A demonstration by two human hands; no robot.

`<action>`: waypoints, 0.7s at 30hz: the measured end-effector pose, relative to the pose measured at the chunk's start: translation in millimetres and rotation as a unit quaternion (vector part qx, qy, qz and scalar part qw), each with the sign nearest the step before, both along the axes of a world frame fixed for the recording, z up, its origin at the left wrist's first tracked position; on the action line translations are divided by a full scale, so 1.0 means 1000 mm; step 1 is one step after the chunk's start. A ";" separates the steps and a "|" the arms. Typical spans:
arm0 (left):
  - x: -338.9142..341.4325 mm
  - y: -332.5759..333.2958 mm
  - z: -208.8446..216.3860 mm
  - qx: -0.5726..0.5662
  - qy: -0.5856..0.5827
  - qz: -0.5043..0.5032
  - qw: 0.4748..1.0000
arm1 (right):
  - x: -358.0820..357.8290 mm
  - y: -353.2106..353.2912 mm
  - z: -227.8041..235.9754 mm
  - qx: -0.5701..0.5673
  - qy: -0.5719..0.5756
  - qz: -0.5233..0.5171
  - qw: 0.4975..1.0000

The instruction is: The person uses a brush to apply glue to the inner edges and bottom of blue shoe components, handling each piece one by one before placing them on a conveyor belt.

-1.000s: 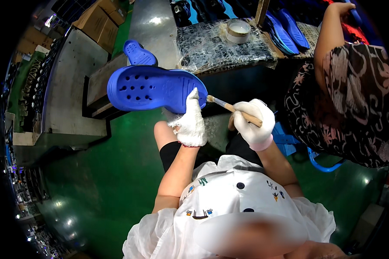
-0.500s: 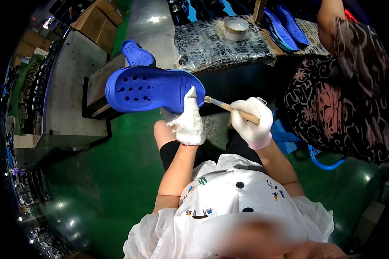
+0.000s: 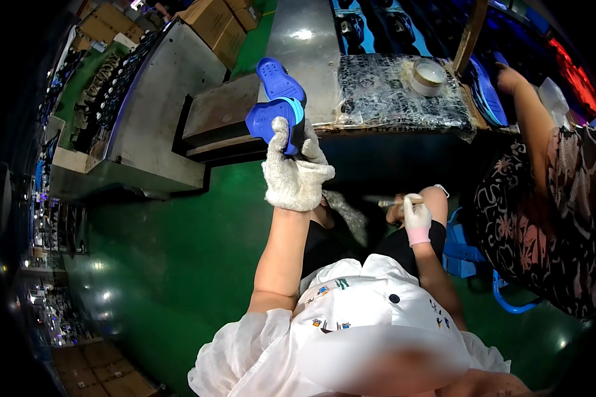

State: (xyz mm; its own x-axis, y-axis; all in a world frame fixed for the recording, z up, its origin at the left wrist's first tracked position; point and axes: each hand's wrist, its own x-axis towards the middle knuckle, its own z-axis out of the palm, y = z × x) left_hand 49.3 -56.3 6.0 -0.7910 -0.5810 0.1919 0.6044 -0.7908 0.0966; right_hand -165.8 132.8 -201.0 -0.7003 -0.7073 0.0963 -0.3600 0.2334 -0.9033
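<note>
Left white-knit-gloved hand: grip round blue, rubbery-looking shoe sole, eleven o'clock. Right white-gloved hand: grip closed round slim tan-handled brush, three o'clock.

My left hand, gloved in white, shows a rough, fuzzy cloth knit; the blue shoe-shaped piece I grip looks like matt, rubbery plastic. My right hand, gloved in finer, smoother white cloth, closes on a slim brush with a wooden-looking handle. Ahead, the long grey metal tabletop is smooth and glossy under the light, while the dark patterned work surface wears crinkled, shiny clear plastic. My white shirt is matt cloth; the green floor looks smooth and glossy, the brown boxes matt cardboard.
</note>
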 end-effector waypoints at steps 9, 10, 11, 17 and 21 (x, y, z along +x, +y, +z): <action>-0.095 0.051 0.042 -0.167 -0.454 0.103 0.869 | -0.005 -0.010 0.000 0.074 -0.041 0.001 0.996; -0.109 0.058 0.044 -0.204 -0.492 0.065 0.844 | -0.004 -0.011 0.000 0.065 -0.012 -0.003 0.998; -0.133 0.068 0.042 -0.233 -0.515 0.093 0.820 | -0.006 -0.012 0.000 0.057 0.018 -0.007 0.998; -0.248 0.069 0.044 -0.453 -0.463 -0.076 0.758 | -0.010 -0.020 -0.052 -0.033 -0.058 -0.036 0.997; -0.334 0.052 0.050 -0.473 -0.481 -0.057 0.736 | -0.013 -0.017 -0.022 0.080 -0.006 -0.032 0.996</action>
State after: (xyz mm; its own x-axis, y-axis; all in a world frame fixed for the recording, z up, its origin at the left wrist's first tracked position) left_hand -284.6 -4.4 55.9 -0.8579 -0.4672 -0.2137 -0.1694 -0.1353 0.9762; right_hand -178.5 115.7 -222.8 -0.7453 -0.6664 -0.0222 -0.3291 0.3966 -0.8570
